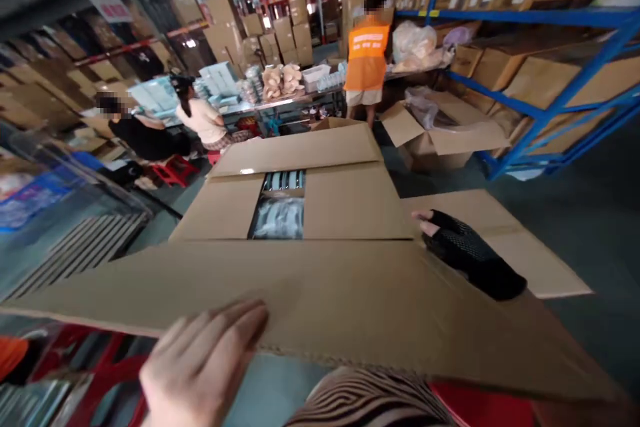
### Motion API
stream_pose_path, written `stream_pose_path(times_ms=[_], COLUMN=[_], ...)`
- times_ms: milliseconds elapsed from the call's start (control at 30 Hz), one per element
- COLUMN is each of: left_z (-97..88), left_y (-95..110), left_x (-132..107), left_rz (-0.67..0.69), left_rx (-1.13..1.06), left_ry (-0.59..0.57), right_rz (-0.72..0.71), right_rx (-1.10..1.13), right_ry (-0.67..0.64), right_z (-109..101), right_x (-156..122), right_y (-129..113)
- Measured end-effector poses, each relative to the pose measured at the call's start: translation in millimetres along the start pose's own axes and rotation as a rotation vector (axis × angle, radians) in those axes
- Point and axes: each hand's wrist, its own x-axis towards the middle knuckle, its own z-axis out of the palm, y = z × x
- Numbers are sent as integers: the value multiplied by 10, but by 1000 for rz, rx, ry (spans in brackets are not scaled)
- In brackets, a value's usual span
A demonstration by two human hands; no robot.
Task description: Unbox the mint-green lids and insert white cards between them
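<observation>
A large brown cardboard carton (350,203) stands before me, its side flaps folded inward. Its long near flap (320,293) lies out toward me, and the far flap (295,150) slants up at the back. Through the gap between the side flaps show clear-wrapped pale blue goods (280,217), their kind unclear. My bare left hand (205,360) is closed over the near flap's outer edge, fingers on top and thumb hidden. At the carton's right near corner rests my right hand (465,253) in a black fingerless glove, visible fingertips stretched toward the carton and holding nothing I can see.
A flat cardboard sheet (500,240) lies right of the carton. Beyond it are an open box (445,127) and a blue shelf rack (540,120). Several people work along a back table (280,103). A roller conveyor (80,253) is left; a red stool (483,407) is near me.
</observation>
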Motion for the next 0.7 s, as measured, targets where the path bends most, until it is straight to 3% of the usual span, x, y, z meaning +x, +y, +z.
stream_pose_path(times_ms=[67, 133, 200, 267, 300, 400, 500, 600, 700], left_z=[119, 368, 751, 1227, 1478, 2149, 2519, 2527, 2225], left_y=[121, 154, 116, 31, -21, -200, -404, -613, -708], left_x=[-513, -986, -1387, -1637, -1677, -1427, -890, -563, -451], left_rz=[-69, -197, -468, -795, -890, -1092, -1090, -1044, -868], left_rx=[-219, -522, -865, -1008, -1007, -995, -872, -795, -738], left_ry=[-100, -252, -413, -402, -388, -449, -538, -583, -797], right_rz=[-32, -94, -113, -75, -55, -13, -49, -243, -433], right_rx=[-116, -224, -300, -331, -326, -281, -322, -468, -642], right_ry=[31, 41, 24, 19, 40, 115, 81, 95, 43], right_z=[84, 157, 239, 349, 417, 654, 827, 839, 852], right_x=[-118, -207, -276, -326, -340, -339, -286, -178, 39], right_y=[39, 114, 224, 360, 432, 615, 678, 548, 218])
